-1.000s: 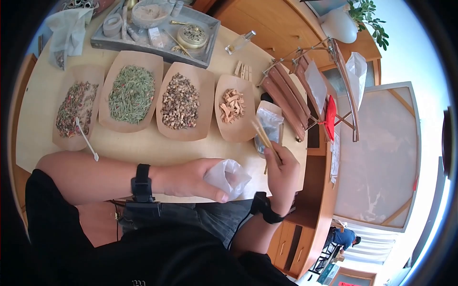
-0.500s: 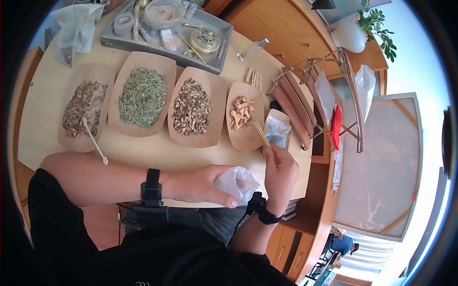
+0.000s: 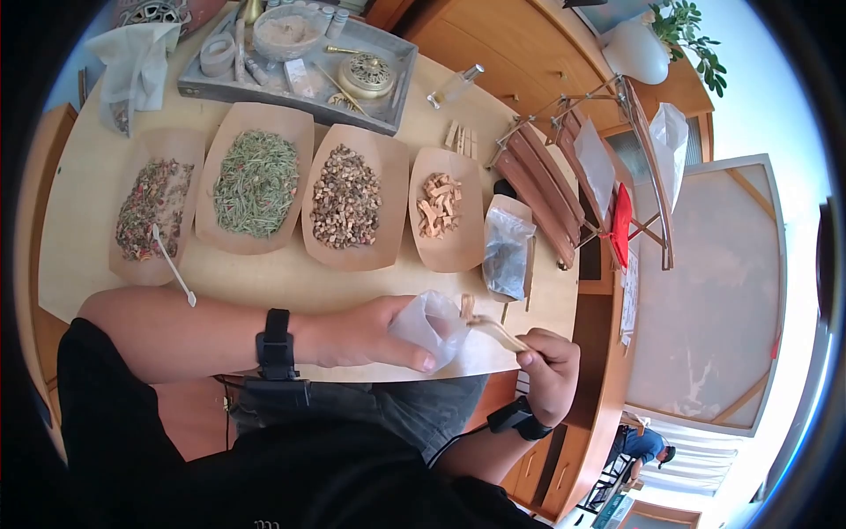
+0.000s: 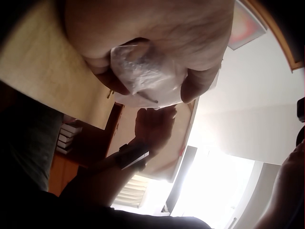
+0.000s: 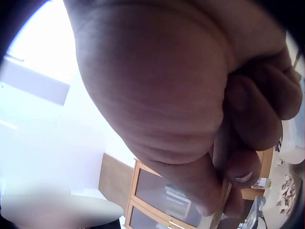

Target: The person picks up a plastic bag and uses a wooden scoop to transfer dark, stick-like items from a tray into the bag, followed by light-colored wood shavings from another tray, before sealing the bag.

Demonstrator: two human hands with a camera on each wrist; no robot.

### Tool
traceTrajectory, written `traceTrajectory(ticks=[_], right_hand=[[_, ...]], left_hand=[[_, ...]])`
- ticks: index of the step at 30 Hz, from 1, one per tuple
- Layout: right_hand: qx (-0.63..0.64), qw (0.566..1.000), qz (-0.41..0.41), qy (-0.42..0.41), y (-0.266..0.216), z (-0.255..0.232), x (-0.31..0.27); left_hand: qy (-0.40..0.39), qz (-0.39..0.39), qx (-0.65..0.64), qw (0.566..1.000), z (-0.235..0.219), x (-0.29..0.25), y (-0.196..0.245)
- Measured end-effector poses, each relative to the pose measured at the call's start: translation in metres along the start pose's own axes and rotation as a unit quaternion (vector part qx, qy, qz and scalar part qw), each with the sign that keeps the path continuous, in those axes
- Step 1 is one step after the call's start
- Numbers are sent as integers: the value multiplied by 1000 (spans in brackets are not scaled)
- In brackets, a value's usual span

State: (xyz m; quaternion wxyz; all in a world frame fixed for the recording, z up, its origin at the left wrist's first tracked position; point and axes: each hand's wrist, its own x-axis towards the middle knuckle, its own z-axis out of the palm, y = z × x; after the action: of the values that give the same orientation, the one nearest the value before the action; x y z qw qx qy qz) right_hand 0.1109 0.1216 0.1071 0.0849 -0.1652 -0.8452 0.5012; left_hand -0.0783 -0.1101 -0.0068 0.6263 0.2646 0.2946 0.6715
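Observation:
My left hand (image 3: 366, 335) grips a translucent white bag (image 3: 429, 328), its mouth facing the right hand; in the left wrist view fingers curl round the bag (image 4: 147, 76). My right hand (image 3: 553, 370) pinches golden tongs (image 3: 502, 333), whose tips hold a pale wood-like piece (image 3: 467, 307) at the bag's mouth. The right wrist view shows the right hand (image 5: 176, 105) with curled fingers round the tongs (image 5: 220, 205). Behind the hands, a paper tray (image 3: 423, 165) holds pale chips (image 3: 439, 204).
Further paper trays hold brown bits (image 3: 345, 196), green needle-like herb (image 3: 256, 183) and mixed dried petals (image 3: 150, 207) with a white stick (image 3: 174, 264). A packet (image 3: 507, 256) lies beside the chips. Behind stand a grey tray (image 3: 401, 99), a glass bottle (image 3: 456, 85) and a wooden rack (image 3: 538, 181).
The right hand has gone from the chip tray down and right, bringing a piece in the tongs to the bag. The left hand still grips the bag, with small shifts.

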Motion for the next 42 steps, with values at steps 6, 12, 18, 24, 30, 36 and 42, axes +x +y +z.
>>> traceTrajectory(ticks=[6, 12, 18, 24, 30, 36, 42], right_hand=[[32, 997, 36, -52, -5, 3, -5], [5, 983, 64, 171, 1, 35, 25], [-209, 964, 72, 146, -18, 86, 63], [-282, 946, 81, 139, -17, 95, 69], [-260, 948, 92, 157, -21, 94, 68], [-296, 944, 63, 132, -14, 91, 70], [-302, 939, 68, 147, -9, 92, 73]], left_hand=[[-29, -1, -8, 1000, -3, 2, -8], [-28, 7, -4, 1000, 1, -2, -1], [-22, 6, 39, 999, 6, -10, -3], [-61, 37, 178, 981, 0, -7, -17], [-28, 90, 212, 973, 0, -7, -17], [-2, 31, 146, 989, 6, -10, -2], [-1, 46, 178, 983, 0, -8, -17]])
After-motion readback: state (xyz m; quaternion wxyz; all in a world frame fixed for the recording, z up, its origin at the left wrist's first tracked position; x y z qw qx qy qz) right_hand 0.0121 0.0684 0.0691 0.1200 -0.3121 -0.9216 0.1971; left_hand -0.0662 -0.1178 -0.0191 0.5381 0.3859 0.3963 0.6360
